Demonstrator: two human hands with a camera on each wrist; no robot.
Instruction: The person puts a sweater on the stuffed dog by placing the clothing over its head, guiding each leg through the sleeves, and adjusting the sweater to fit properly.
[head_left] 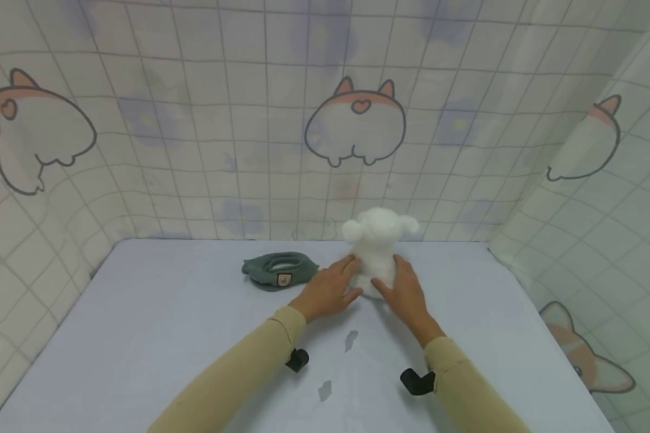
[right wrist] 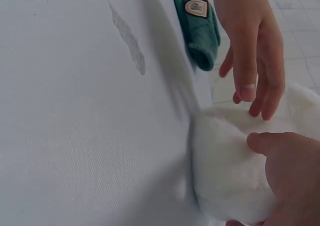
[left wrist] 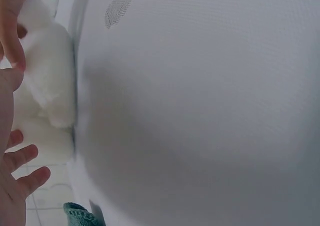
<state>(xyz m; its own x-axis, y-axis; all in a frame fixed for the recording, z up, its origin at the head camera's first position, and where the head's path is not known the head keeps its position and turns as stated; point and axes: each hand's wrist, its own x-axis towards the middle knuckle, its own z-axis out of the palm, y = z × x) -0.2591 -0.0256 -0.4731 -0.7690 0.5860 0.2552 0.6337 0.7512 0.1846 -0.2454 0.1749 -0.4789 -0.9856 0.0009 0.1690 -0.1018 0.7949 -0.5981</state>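
A white plush toy [head_left: 379, 231] with a round head and two round side lobes is upright at the back of the table, between both hands. My left hand [head_left: 327, 290] is at its left side, fingers spread and loosely extended, fingertips right at the plush. My right hand [head_left: 407, 299] holds the plush's right side, thumb on the front and fingers around the edge; in the right wrist view the thumb [right wrist: 262, 142] lies against the white fur. Left of my left hand lies a small grey-green knitted garment [head_left: 260, 273] with an opening and a badge-like patch [head_left: 284, 280].
The white table [head_left: 168, 337] has two grey patches [head_left: 351, 341] on its surface near the front middle. A tiled-pattern curtain [head_left: 206, 150] with corgi drawings hangs behind and along both sides. Black wrist mounts [head_left: 418, 382] stick out under the beige sleeves [head_left: 238, 373].
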